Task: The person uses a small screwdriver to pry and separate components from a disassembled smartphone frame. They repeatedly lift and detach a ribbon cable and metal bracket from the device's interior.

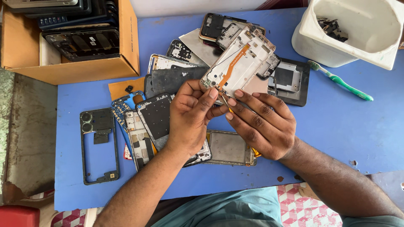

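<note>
My left hand [191,115] grips the lower end of a white phone mid-frame [240,63] with an orange flex cable running along it, held tilted above the blue table [349,122]. My right hand [261,122] pinches a thin metal tool [226,101], tweezers or a small driver, whose tip touches the frame's bottom edge. Under both hands lies a heap of stripped phone frames and back plates [158,115].
A cardboard box [126,38] full of phone parts stands at the back left. A white plastic tub [357,33] sits at the back right, with a green toothbrush [341,80] beside it. A dark empty phone frame [99,145] lies apart at the left.
</note>
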